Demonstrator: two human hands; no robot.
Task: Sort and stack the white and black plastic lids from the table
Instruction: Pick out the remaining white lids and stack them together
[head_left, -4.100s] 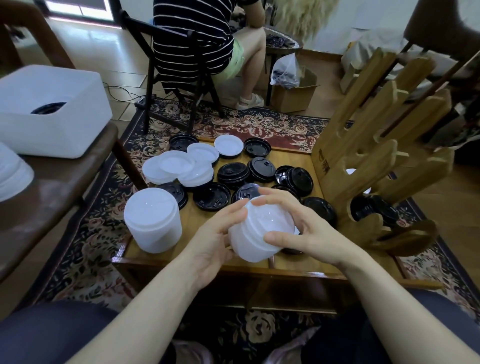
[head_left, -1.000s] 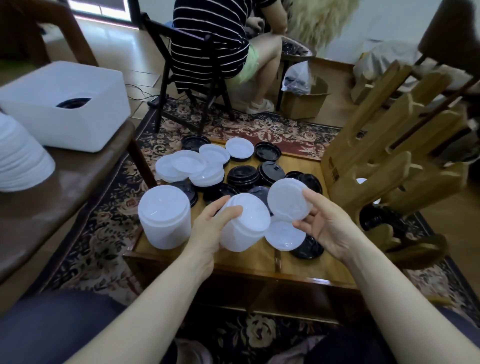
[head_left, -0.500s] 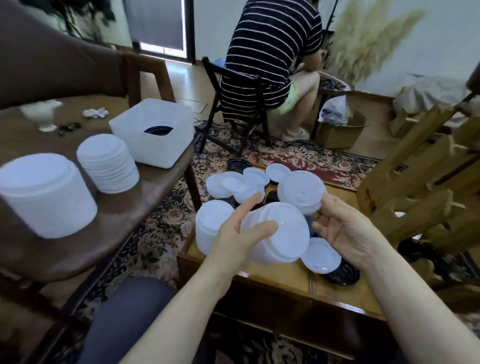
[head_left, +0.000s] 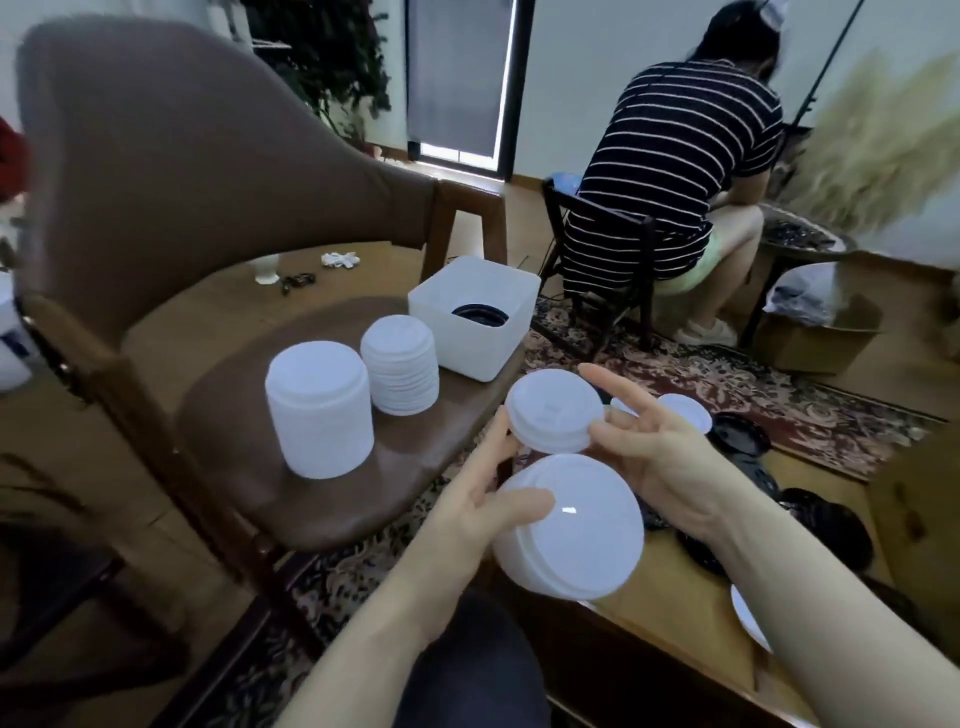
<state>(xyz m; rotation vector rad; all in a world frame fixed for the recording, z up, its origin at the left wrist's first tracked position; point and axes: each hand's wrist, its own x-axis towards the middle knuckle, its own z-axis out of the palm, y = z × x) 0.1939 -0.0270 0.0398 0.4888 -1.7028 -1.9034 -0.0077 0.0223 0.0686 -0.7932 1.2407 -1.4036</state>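
Observation:
My left hand (head_left: 467, 512) grips a thick stack of large white lids (head_left: 569, 527), thumb across its top. My right hand (head_left: 662, 457) holds a smaller stack of white lids (head_left: 553, 410) just above it, with the thumb on the rim and the index finger pointing out. Two sorted white stacks, a tall wide one (head_left: 319, 408) and a narrower one (head_left: 399, 364), stand on the brown chair seat (head_left: 322, 499) to my left. Loose black lids (head_left: 740, 441) and a white lid (head_left: 684, 410) lie on the low wooden table (head_left: 675, 587).
A white bin (head_left: 472, 317) holding black lids sits at the seat's far edge. A person in a striped shirt sits on a dark chair (head_left: 602, 260) beyond. A patterned rug (head_left: 753, 379) covers the floor. A cardboard box (head_left: 821, 332) stands at the far right.
My view has swung left and up toward the brown chair. Both hands moved left with their white stacks, the right hand's small stack now just above the left hand's big one.

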